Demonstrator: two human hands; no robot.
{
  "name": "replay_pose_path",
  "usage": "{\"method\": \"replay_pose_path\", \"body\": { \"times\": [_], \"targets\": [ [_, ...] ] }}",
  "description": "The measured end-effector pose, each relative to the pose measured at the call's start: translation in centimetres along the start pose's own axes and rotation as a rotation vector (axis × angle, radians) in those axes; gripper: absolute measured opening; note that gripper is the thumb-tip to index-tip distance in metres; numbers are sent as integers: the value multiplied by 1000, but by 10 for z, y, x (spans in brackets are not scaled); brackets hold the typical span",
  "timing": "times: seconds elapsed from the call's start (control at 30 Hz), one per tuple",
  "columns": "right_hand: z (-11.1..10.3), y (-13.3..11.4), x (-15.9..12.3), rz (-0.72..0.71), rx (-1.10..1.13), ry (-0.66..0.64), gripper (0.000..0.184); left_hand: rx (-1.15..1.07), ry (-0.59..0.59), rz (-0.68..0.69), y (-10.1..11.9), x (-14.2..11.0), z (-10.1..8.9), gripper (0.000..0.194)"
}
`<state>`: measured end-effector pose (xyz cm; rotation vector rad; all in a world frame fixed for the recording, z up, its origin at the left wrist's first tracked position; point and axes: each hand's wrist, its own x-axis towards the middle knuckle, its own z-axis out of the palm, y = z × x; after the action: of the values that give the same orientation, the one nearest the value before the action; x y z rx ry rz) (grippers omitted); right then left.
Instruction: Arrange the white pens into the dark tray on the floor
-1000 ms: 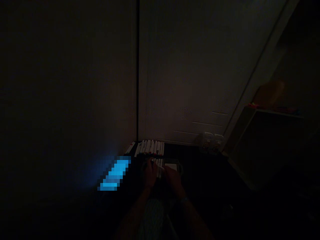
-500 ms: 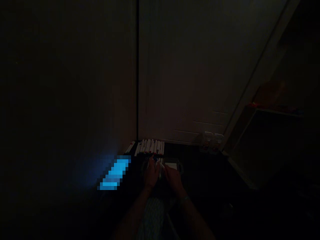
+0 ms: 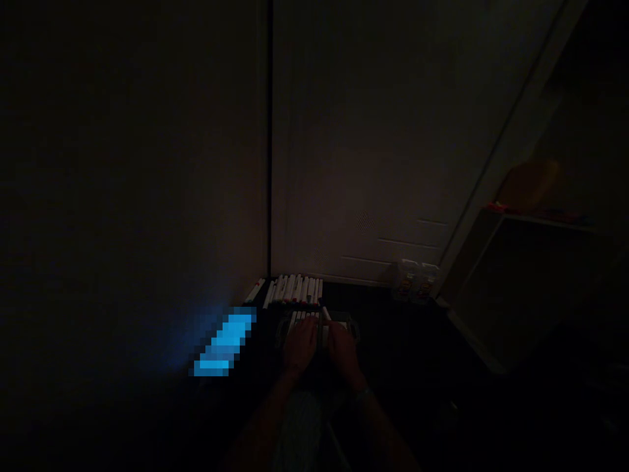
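The scene is very dark. A shallow case with two sections lies on a dark surface in front of me. White markers lie side by side in its left section. My left hand rests over them, fingers stretched forward and holding nothing I can see. My right hand is closed around a white marker, whose end sticks up past the fingers near the middle of the case. Something pale shows in the right section, partly behind this hand.
Behind the case, several white markers with coloured ends lie in a row against the wall. One more marker is to their left. A glowing blue, pixelated panel is at left. Two clear packages stand at back right, near a cabinet.
My left hand has left the marker both hands were at and now lies flatter over the case. My right hand keeps a marker, now pointing up and forward.
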<state>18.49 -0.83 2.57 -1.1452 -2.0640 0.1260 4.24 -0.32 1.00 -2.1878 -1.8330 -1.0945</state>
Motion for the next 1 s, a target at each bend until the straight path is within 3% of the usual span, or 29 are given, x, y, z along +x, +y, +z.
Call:
{"method": "replay_pose_path", "body": {
  "times": [0.2,0.53,0.8,1.0],
  "targets": [
    [0,-1,1,91,-2,125,36,78,-51,44,2,-1,-3,28],
    [1,-7,0,113,-43,-1,36,138,-75,56,5,-1,-8,26],
    [3,-6,1,77,-178,-62,32,158,10,50,0,-3,1,28],
    [6,0,0,83,-147,-44,29,140,-20,54,2,-2,-2,26]
  ]
}}
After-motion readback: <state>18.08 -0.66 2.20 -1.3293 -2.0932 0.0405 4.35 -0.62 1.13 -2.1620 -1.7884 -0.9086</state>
